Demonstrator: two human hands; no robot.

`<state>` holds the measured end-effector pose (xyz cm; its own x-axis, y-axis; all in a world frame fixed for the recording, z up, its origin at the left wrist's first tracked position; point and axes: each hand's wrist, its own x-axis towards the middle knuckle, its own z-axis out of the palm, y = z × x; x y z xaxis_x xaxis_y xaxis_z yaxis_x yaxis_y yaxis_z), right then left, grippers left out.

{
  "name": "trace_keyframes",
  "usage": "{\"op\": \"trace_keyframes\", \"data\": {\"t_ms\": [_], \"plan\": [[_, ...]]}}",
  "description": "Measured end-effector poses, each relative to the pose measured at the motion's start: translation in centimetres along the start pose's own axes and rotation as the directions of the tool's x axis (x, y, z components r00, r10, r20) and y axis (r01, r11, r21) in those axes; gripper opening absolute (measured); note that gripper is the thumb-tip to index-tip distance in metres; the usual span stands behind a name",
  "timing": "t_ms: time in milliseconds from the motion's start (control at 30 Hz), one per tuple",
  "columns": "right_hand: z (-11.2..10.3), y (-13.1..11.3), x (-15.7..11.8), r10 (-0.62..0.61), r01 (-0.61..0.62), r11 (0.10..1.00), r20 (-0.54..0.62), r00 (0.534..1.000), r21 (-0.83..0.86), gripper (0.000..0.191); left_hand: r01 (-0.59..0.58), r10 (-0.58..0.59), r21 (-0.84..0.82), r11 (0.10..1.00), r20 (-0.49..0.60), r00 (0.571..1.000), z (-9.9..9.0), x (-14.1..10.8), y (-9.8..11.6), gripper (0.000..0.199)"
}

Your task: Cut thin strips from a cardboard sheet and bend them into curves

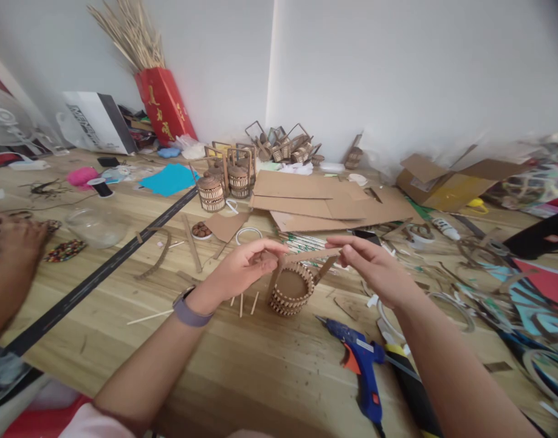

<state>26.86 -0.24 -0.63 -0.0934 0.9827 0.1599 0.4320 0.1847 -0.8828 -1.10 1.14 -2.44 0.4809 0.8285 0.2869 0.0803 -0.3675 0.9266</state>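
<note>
A small round basket (279,302) with slatted sides stands on the wooden table in front of me. Upright cardboard strips rise from its sides, and a flat cardboard strip (309,256) lies across their tops like a handle. My left hand (242,267) pinches the left corner of that handle strip between thumb and fingers. At the other corner, my right hand (374,264) has its thumb and fingers closed on the strip's right end. A blue hot glue gun (358,353) with an orange trigger lies just right of the basket, nozzle towards it. Thin sticks (241,306) lie left of the basket.
Cardboard sheets (306,191) lie behind the hands, near several finished lidded baskets (212,193). A long black strip (110,267) crosses the table at left, beside a clear jar (96,226) and another person's hand (21,237). Cardboard scraps and rings clutter the right; an open box (456,182) stands behind.
</note>
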Motion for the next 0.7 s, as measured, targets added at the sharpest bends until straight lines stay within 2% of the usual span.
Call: {"op": "trace_keyframes", "data": {"t_ms": [133,267,467,700], "plan": [[0.9,1.3,-0.4,0.019,-0.043,0.969,0.098,0.995,0.245,0.055,-0.053,0.059,-0.102,0.993,0.064,0.996,0.0,0.3,-0.4,0.024],[1.6,1.8,-0.3,0.003,-0.047,0.922,0.114,0.993,0.385,0.048,-0.069,0.088,-0.17,0.983,0.109,0.99,0.1,0.5,-0.3,0.024],[1.9,1.7,-0.2,-0.004,-0.053,0.907,0.136,0.991,0.417,0.043,-0.08,0.111,-0.206,0.975,0.143,0.983,0.2,1.1,-0.4,0.019],[2.0,1.7,-0.3,0.019,-0.073,0.923,0.144,0.989,0.378,0.048,-0.07,0.102,-0.26,0.963,0.113,0.988,0.4,1.5,-0.3,0.018]]}}
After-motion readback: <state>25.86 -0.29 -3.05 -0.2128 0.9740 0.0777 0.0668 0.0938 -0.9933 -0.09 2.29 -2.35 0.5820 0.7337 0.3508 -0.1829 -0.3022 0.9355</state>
